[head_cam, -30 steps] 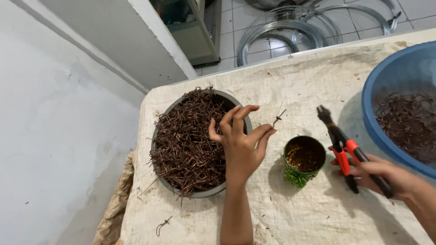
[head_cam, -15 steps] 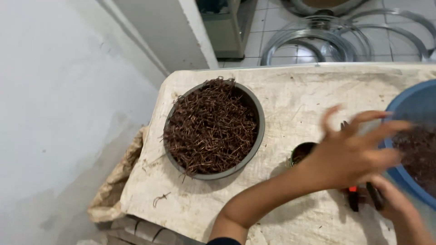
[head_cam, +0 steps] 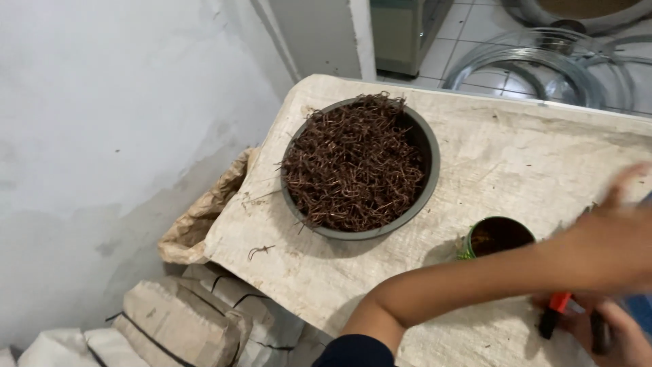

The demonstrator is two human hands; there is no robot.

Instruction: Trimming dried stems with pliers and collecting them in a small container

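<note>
Since the earlier frame the view is sitting further left, so the blue tub is no longer showing and the left hand [head_cam: 614, 238] is blurring against the right edge, crossing the table [head_cam: 516, 149] above the can [head_cam: 496, 238]; its fingers are spread, gripping nothing. One grey bowl [head_cam: 360, 166] is standing on the table's left part, holding a heap of bent brown wire pieces [head_cam: 350, 170]. One small green can is standing just right of the bowl, with dark contents too dim to identify. The right hand [head_cam: 611, 333] is resting at the bottom right corner, wrapped around one pair of orange-handled pliers [head_cam: 553, 316]. One stray wire piece [head_cam: 259, 251] is lying near the table's left edge. Several sacks [head_cam: 183, 319] are lying below.
</note>
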